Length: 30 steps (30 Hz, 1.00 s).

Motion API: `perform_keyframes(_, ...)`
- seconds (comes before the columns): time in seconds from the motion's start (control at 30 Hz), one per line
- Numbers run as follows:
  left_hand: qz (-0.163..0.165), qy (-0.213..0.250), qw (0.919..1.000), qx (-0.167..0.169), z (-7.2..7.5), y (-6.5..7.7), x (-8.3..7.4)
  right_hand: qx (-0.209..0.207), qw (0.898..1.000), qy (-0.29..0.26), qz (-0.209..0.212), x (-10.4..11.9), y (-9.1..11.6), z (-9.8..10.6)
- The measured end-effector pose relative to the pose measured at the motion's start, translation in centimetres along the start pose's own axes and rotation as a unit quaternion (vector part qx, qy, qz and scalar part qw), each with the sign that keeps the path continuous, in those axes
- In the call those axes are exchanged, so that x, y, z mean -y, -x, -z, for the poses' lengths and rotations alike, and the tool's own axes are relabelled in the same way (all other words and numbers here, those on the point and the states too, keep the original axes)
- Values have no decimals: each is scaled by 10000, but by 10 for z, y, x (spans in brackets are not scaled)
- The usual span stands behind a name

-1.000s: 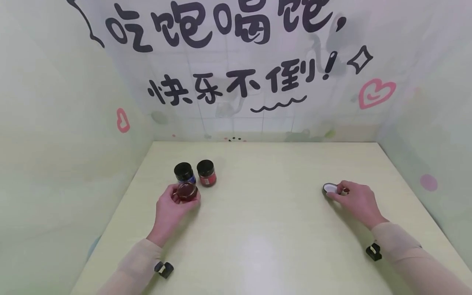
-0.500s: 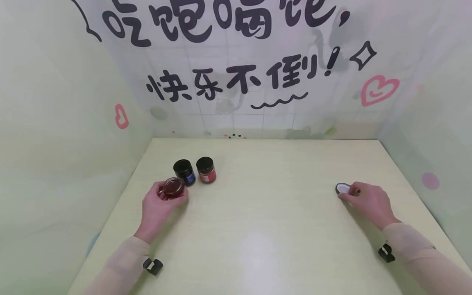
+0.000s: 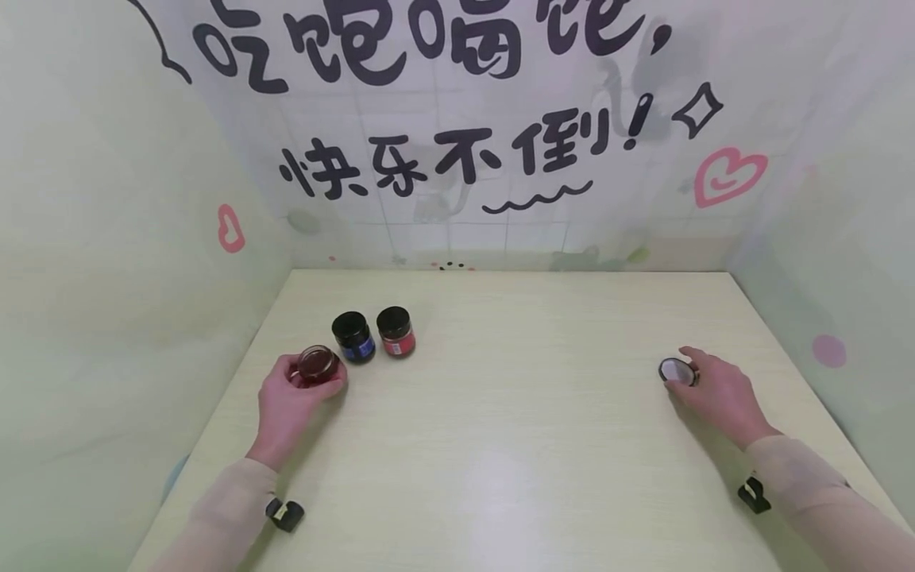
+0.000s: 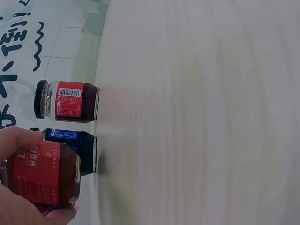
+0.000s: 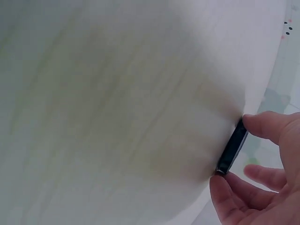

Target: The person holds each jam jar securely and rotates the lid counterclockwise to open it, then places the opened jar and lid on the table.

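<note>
At the left, my left hand grips a lidless glass jar with dark red contents. Its red label faces the camera in the left wrist view, where my thumb and fingers wrap the jar. Whether its base touches the table cannot be told. On the right, my right hand holds a dark jar lid by its edges, white inside facing up. The right wrist view shows the lid edge-on between thumb and fingertips, at the table surface.
Two capped jars stand upright beyond the left hand: a blue-labelled jar and a red-labelled jar to its right. The pale wooden table lies between printed walls on the left, back and right.
My left hand has carried the lidless jar leftward, away from the two capped jars. The right hand has moved the lid to the right, and its upper finger has spread away from the lid.
</note>
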State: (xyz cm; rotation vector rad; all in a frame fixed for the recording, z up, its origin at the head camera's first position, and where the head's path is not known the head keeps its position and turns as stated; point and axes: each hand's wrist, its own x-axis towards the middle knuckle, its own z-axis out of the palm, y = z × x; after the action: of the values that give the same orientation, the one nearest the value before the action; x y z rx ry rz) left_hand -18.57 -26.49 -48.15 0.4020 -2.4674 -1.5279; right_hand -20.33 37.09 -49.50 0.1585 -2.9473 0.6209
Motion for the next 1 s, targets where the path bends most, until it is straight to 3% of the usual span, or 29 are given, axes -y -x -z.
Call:
perform_keyframes(0.4,149,-134,9998,18,4,-7,11,543,9974,477,30,4,-7,5)
perform_keyframes(0.77,177,-283,9994,-43,4,-11,15,469,9983,352,-55,4,-7,9)
perform_keyframes(1.0,186,-368,9991,125,5,-14,15,512,9980,376,-37,2,-8,9)
